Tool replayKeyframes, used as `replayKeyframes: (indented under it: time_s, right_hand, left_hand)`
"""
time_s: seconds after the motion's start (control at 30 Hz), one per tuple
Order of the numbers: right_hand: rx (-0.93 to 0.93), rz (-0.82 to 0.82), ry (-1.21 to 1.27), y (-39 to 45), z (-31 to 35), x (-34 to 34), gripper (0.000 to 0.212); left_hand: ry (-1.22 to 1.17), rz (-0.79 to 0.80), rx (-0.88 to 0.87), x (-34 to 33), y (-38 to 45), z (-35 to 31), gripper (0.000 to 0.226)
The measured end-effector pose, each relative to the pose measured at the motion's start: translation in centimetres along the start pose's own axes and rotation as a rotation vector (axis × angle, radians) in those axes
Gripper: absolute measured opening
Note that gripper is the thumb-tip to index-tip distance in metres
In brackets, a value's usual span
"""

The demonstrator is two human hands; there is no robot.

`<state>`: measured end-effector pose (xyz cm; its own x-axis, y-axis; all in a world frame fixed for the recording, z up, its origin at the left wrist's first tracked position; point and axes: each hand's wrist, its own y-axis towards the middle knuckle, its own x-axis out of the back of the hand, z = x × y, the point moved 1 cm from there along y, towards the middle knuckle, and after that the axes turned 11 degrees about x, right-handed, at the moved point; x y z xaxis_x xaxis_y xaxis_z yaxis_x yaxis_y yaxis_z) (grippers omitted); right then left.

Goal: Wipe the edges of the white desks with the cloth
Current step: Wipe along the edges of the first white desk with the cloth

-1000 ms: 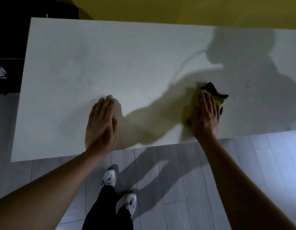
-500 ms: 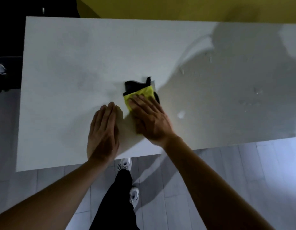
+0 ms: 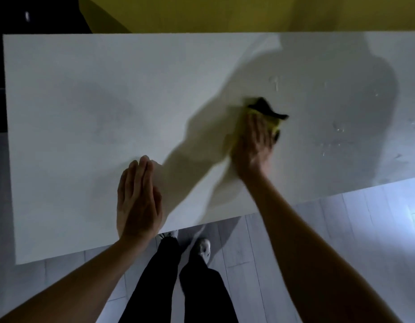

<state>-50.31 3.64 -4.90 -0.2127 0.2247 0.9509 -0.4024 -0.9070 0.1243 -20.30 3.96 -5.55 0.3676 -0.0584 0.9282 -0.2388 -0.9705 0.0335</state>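
A white desk fills most of the view, its near edge running from lower left to right. My right hand presses flat on a yellow and black cloth near the middle of the top; the hand and cloth are blurred by motion. Most of the cloth is hidden under my fingers. My left hand lies flat on the desk near its front edge, fingers together, holding nothing. Water drops glisten on the right part of the surface.
A yellow wall stands behind the desk's far edge. Grey plank floor lies in front, with my dark trousers and light shoes below the near edge. A dark area sits at the far left.
My right hand has swept the cloth from beside my left hand back to the right, toward the wet patch. My left hand has stayed planted on the desk.
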Motion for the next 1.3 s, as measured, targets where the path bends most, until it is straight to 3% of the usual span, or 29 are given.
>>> replayKeyframes:
  time_s: [0.1, 0.2, 0.37, 0.57, 0.77, 0.9, 1.03, 1.1, 1.3]
  right_hand:
    - [0.339, 0.038, 0.112, -0.6, 7.8, -2.5, 0.056]
    - [0.523, 0.053, 0.266, -1.6, 13.3, -3.4, 0.057]
    - [0.626, 0.049, 0.266, -0.7, 11.3, -3.1, 0.058]
    - [0.36, -0.13, 0.234, 3.0, 1.0, -1.1, 0.054]
    - [0.113, -0.046, 0.049, 4.8, -10.5, 1.9, 0.061]
    - [-0.024, -0.014, 0.029, 7.4, -13.2, 3.0, 0.064]
    - [-0.043, -0.03, 0.017, 9.9, -12.8, 2.3, 0.064]
    - [0.04, -0.044, 0.047, 10.9, -10.7, 1.5, 0.063]
    - [0.59, -0.002, 0.233, 13.6, 4.1, -3.1, 0.064]
  left_hand:
    - [0.02, -0.014, -0.001, -0.1, 0.0, 0.1, 0.059]
    - [0.05, -0.019, -0.009, -0.3, 0.1, 0.4, 0.059]
    - [0.125, 0.025, 0.121, -0.2, 1.3, -0.9, 0.055]
    - [0.09, 0.062, 0.027, -0.7, 4.3, -4.7, 0.059]
    - [0.041, 0.02, 0.041, -2.4, 9.2, -8.0, 0.061]
    - [0.038, 0.007, 0.035, -3.2, 12.5, -9.4, 0.063]
    - [0.061, 0.003, 0.075, -3.9, 13.5, -9.9, 0.063]
    - [0.068, 0.001, 0.09, -4.0, 13.4, -9.9, 0.064]
    - [0.097, 0.014, 0.108, -4.6, 13.6, -9.5, 0.067]
